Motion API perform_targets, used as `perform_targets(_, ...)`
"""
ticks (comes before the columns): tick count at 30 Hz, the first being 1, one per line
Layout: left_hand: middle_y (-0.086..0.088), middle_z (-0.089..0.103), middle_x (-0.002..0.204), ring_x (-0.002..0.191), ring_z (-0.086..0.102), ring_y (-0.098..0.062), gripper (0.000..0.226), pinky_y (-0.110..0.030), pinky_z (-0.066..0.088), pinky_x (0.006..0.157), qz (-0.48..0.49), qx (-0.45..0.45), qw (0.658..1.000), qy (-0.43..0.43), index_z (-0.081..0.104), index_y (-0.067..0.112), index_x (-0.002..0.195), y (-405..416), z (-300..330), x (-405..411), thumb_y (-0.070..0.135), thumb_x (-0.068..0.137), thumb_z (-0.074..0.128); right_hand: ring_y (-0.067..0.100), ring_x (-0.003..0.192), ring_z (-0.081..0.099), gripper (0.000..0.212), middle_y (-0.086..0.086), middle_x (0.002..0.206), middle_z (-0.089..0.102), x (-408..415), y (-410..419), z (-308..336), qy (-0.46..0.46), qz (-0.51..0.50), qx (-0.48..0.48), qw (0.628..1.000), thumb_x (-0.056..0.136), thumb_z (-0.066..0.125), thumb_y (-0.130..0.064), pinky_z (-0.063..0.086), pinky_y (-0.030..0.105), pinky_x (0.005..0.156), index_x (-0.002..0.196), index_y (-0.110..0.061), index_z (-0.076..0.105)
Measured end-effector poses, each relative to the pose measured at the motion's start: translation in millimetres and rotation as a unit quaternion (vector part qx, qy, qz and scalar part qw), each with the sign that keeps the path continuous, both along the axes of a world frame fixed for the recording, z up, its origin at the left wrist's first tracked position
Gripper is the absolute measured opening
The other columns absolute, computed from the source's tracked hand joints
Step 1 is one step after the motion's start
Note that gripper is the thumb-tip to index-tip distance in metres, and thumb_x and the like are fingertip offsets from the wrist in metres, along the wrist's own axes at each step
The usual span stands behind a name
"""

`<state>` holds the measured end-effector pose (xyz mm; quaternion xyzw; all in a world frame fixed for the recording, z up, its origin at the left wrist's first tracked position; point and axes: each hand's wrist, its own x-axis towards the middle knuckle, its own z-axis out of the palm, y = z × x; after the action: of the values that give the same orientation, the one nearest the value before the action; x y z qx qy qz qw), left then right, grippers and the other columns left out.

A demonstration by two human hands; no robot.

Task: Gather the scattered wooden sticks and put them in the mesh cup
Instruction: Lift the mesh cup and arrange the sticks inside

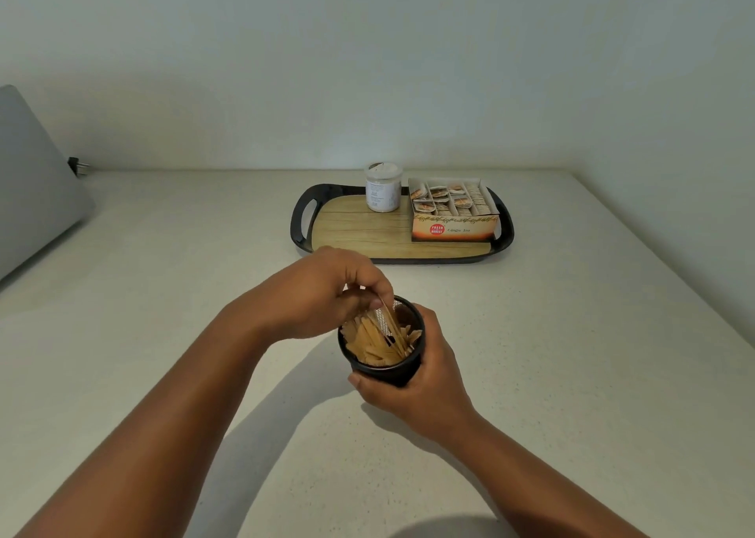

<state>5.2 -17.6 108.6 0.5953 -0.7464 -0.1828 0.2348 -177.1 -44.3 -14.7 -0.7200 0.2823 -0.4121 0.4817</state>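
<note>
A black mesh cup [386, 372] stands on the pale counter near the middle, tilted a little toward me. My right hand [425, 386] is wrapped around its right side and base. Several flat wooden sticks [374, 343] fill the cup, ends up. My left hand [327, 292] hovers over the cup's left rim, its fingers pinching a few thin sticks [392, 323] whose lower ends are inside the cup. No loose sticks show on the counter.
Behind the cup lies a black-rimmed tray [300, 223] with a wooden-look base. It carries a white jar [383, 188] and an open ginger tea box [451, 211]. A grey laptop lid [32, 194] leans at the far left, with a plug [77, 166] beside it.
</note>
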Motion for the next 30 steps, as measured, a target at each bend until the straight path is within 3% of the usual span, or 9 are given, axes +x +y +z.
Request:
perform_targets(4,0.021,0.057,0.097,0.095,0.059,0.0,0.032,-0.014,0.052,0.077,-0.007,0.016,0.998,-0.054,0.076,0.033,0.113,0,-4,-6,0.008,0.097,0.065,0.006,0.122,0.059,0.082,-0.025,0.127,0.058,0,0,-1,-0.001,0.003,0.011,1.0,0.066,0.092,-0.051,0.059,0.02,0.082,0.131,-0.058,0.042)
perform_targets(7,0.019,0.062,0.104,0.098,0.061,-0.002,0.032,-0.015,0.051,0.078,0.041,-0.007,0.999,-0.002,0.068,0.035,0.118,3,-4,-5,0.01,0.1,0.061,0.004,0.123,0.058,0.081,-0.026,0.127,0.059,0,-1,0,-0.008,-0.002,0.018,1.0,0.065,0.092,-0.051,0.058,0.018,0.082,0.13,-0.057,0.044)
perform_targets(9,0.02,0.062,0.104,0.095,0.061,-0.002,0.025,-0.014,0.046,0.073,0.078,-0.02,0.997,0.012,0.064,0.04,0.111,6,-1,-3,0.017,0.1,0.062,0.001,0.123,0.057,0.081,-0.029,0.127,0.058,-1,-1,1,-0.005,-0.008,0.017,1.0,0.065,0.092,-0.052,0.057,0.015,0.08,0.129,-0.06,0.043)
perform_targets(12,0.022,0.059,0.099,0.091,0.059,-0.005,0.016,-0.015,0.041,0.067,0.09,0.003,0.995,-0.035,0.063,0.043,0.1,11,6,-1,0.031,0.093,0.072,-0.003,0.122,0.055,0.081,-0.033,0.126,0.056,-1,0,1,-0.005,-0.009,0.02,1.0,0.065,0.092,-0.051,0.056,0.013,0.079,0.128,-0.063,0.041)
perform_targets(17,0.021,0.057,0.095,0.085,0.056,-0.004,0.016,-0.014,0.038,0.065,0.103,0.024,0.99,-0.094,0.075,0.036,0.105,13,2,-8,0.031,0.09,0.076,0.003,0.124,0.057,0.084,-0.028,0.128,0.056,2,2,0,0.016,-0.01,0.002,1.0,0.064,0.091,-0.057,0.058,0.016,0.082,0.132,-0.058,0.041)
perform_targets(22,0.015,0.062,0.096,0.09,0.058,-0.01,0.015,-0.03,0.053,0.077,0.098,-0.02,0.993,-0.066,0.077,0.036,0.104,9,-11,-17,0.026,0.093,0.073,0.005,0.121,0.058,0.083,-0.026,0.126,0.057,3,4,-5,0.024,-0.028,-0.01,0.999,0.065,0.089,-0.058,0.059,0.018,0.079,0.132,-0.054,0.041)
perform_targets(26,0.021,0.055,0.094,0.094,0.057,-0.006,0.029,-0.019,0.047,0.076,0.076,-0.018,0.997,-0.008,0.076,0.038,0.107,6,-19,-12,0.013,0.097,0.067,0.003,0.121,0.057,0.082,-0.027,0.126,0.056,2,2,-4,0.018,-0.039,-0.008,0.999,0.066,0.088,-0.058,0.058,0.016,0.08,0.132,-0.056,0.04)
perform_targets(30,0.023,0.062,0.102,0.098,0.06,-0.001,0.018,-0.017,0.043,0.076,0.095,-0.059,0.993,0.045,0.071,0.039,0.106,5,-25,-8,0.024,0.099,0.064,0.005,0.122,0.058,0.082,-0.027,0.126,0.056,2,2,-3,0.003,-0.033,0.008,0.999,0.067,0.09,-0.054,0.059,0.017,0.08,0.133,-0.052,0.042)
